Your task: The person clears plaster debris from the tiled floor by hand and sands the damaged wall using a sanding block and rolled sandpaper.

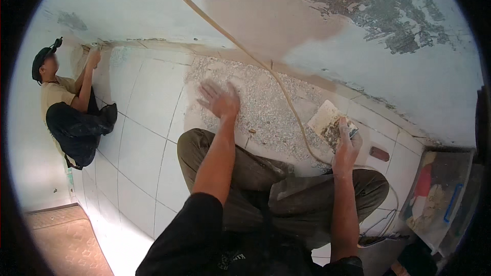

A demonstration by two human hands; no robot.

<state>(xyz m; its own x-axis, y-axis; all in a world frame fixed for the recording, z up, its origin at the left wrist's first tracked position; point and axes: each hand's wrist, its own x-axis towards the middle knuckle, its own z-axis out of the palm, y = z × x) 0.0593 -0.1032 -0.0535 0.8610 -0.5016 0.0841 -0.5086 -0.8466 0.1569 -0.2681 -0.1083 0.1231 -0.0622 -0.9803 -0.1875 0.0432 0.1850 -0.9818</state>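
My left hand (221, 101) is open, its dusty fingers spread over the left part of a patch of grey-white rubble (266, 105) on the tiled floor. Whether it touches the rubble, I cannot tell. At the right end of that patch, my right hand (348, 148) grips a flat, square, pale plate (322, 115) by its near edge. The plate looks scraper-like and is tilted, with brownish debris or stains on its surface. A beige cable (271, 71) runs down across the wall and over the rubble, passing between my hands.
A co-worker (71, 102) sits at the far left, hands at the wall corner. The wall (276, 15) has bare patches. A reddish-brown block (379, 153) lies right of my hand, near a clear plastic bin (434, 194) and loose wires (381, 232). A brown mat (66, 235) lies lower left.
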